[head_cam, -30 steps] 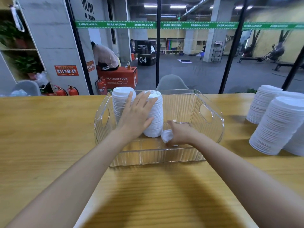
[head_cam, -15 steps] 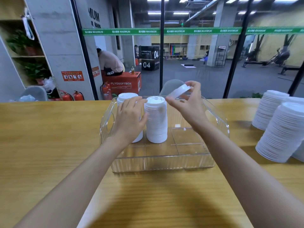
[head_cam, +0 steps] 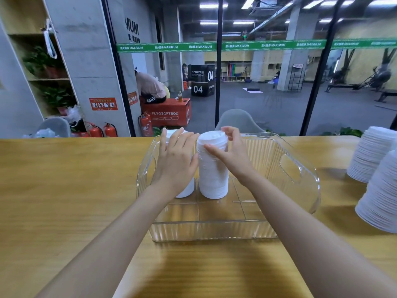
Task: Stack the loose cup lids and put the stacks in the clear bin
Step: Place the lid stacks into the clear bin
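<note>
- The wooden table [head_cam: 64, 190] ran across in front of me, and its left part lay bare in my view.
- Beyond its far left edge, behind glass, stood red fire extinguishers [head_cam: 110, 130] and a red box [head_cam: 169, 112] on the floor.
- My left hand [head_cam: 176, 160] reached into the clear bin [head_cam: 214, 230], fingers straight and a little spread, not curled round anything. The palm and fingers were laid flat against the near side of the left stack [head_cam: 187, 189].
- That left stack of white cup lids stood upright in the far left part of the bin, mostly hidden behind my hand. Only its top and its foot showed.
- The right stack [head_cam: 212, 175] stood upright just beside it, the two so near that I could not tell if they touched. It too rested on the bin's floor, near the middle.
- My right hand [head_cam: 234, 155] was clamped on the top of the right stack. The thumb pressed the near side just under the top lid, and the fingers curled over the far rim.
- The right half of the bin held nothing that I could see, and an oval handle hole showed in its right wall.
- A grey chair [head_cam: 238, 121] stood beyond the far edge of the table, behind the bin.
- On the table well to the right of the bin leaned two tall piles of white lids, the far pile [head_cam: 369, 153] and the near pile [head_cam: 382, 194], both outside the bin.
</note>
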